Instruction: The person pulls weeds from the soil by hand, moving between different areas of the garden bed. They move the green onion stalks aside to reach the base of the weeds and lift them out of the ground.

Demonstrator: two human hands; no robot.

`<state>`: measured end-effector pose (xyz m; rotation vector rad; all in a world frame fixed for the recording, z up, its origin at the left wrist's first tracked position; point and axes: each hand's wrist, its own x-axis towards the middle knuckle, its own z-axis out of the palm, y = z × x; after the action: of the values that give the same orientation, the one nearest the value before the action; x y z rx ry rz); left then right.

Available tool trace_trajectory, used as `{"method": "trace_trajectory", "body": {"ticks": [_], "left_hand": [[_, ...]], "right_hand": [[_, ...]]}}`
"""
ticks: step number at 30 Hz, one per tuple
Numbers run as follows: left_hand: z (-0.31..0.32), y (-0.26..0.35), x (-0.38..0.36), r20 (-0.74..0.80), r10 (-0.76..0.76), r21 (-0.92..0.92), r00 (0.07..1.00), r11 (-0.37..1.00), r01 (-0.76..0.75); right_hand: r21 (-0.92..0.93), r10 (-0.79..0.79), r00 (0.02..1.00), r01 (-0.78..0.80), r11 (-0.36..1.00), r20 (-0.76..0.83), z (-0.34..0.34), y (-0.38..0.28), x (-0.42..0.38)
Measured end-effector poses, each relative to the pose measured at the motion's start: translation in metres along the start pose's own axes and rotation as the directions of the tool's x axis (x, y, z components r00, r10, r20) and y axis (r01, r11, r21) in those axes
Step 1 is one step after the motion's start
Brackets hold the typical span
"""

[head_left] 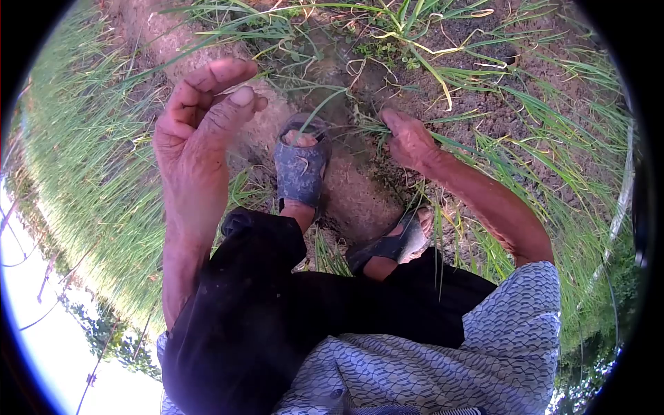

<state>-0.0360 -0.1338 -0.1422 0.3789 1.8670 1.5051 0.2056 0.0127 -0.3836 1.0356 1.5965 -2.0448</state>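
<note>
My left hand (200, 124) is raised over the ground at the left, its fingers curled and apart, with nothing visible between them. At the right, my right hand (411, 142) is low at the soil, fingers closed round a few thin green blades (373, 126); their lower ends are hidden. Long green plants (449, 72) with narrow leaves, some yellowed at the tips, lean over the brown soil above and beside my right hand.
My feet wear dark, muddy sandals (301, 166), one upright in the middle, the other (387, 245) lower right. Dense green plants (90, 187) fill the left. A pale strip (621, 200) runs along the right edge. Black cloth (277, 318) covers my knees.
</note>
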Motion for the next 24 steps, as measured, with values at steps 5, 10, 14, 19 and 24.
{"method": "trace_trajectory", "body": {"ticks": [5,10,14,19,24], "left_hand": [[0.008,0.002,0.000,0.050,0.018,0.004,0.999,1.000,-0.018],[0.009,0.000,0.001,0.067,0.021,-0.010,0.998,1.000,-0.020],[0.007,0.001,-0.001,0.092,0.007,0.071,0.996,0.997,-0.014],[0.006,0.001,-0.002,0.075,0.010,0.063,0.997,0.998,-0.015],[0.007,0.000,0.001,0.085,0.041,0.042,0.996,0.998,-0.044]], "right_hand": [[-0.934,-0.533,0.846,0.203,0.294,0.017,0.013,-0.048,0.003],[-0.893,-0.251,0.941,-0.098,0.440,-0.227,0.011,-0.079,0.025],[-0.832,-0.399,0.882,0.015,0.555,-0.251,0.010,-0.070,0.037],[-0.272,-0.358,0.849,0.266,0.925,-0.389,0.031,-0.102,0.026],[-0.941,-0.618,0.769,0.067,0.332,-0.163,0.009,-0.110,0.045]]}}
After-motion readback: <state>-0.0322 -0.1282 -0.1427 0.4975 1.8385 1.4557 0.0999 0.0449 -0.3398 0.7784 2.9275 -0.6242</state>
